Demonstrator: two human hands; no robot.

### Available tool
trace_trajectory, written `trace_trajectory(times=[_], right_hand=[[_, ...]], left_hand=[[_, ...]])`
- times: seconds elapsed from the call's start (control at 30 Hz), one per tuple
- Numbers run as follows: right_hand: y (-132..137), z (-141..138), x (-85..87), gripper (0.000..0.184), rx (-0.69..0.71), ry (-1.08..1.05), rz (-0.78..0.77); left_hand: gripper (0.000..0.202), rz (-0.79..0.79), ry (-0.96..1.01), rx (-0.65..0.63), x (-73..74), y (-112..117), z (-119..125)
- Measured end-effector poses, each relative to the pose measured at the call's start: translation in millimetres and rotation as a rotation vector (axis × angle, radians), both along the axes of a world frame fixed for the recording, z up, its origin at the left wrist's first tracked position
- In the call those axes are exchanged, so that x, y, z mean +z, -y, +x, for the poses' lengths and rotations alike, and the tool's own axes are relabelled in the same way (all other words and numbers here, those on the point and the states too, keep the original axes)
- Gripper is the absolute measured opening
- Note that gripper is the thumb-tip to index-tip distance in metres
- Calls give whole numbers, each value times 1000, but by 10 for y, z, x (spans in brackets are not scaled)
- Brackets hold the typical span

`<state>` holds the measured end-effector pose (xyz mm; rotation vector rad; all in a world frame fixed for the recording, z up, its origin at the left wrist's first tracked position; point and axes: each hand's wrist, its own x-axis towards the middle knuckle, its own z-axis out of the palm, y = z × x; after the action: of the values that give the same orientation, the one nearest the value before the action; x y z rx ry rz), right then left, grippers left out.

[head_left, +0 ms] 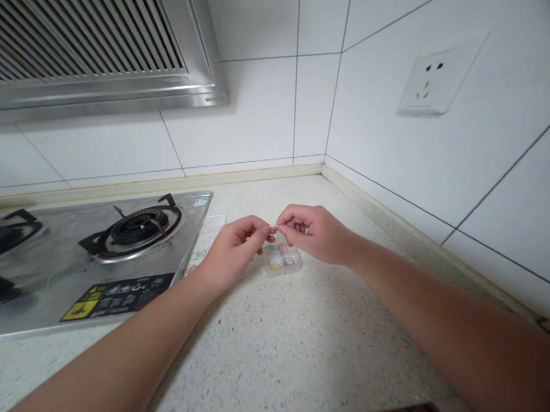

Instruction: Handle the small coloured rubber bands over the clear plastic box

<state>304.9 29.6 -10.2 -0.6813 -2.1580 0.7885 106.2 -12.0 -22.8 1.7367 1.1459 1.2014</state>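
Speckled counter (282,347) fills centre and bottom; gas hob (71,275) at left, cut off by frame edge; left hand (238,248) and right hand (320,234) mid-frame, fingertips pinched together on a tiny reddish piece (275,229); clear box (283,272) just below them, yellow loop (274,268) and purple loop (289,262) inside; handling looks partway, that piece out of the box; its shape can't be told, fingers cover it; box's far part partly hidden.

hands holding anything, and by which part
Left hand and right hand both pinch a tiny thing; what it is and which part can't be told.
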Motion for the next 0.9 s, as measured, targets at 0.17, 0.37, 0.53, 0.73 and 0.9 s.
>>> trace_trajectory(times=[0.17,0.37,0.53,0.73,0.9], right_hand=[[5,1,-3,14,-2,0,-3],[9,1,10,15,-20,8,24],[-2,5,15,17,-43,12,52],[-7,9,9,15,-48,-1,53],[-11,3,6,14,-39,-11,44]], left_hand=[[21,11,-14,7,5,4,4],[22,30,-39,7,13,16,5],[23,34,-66,13,16,18,-1],[22,46,-65,10,13,16,3],[20,62,-69,26,33,26,18]])
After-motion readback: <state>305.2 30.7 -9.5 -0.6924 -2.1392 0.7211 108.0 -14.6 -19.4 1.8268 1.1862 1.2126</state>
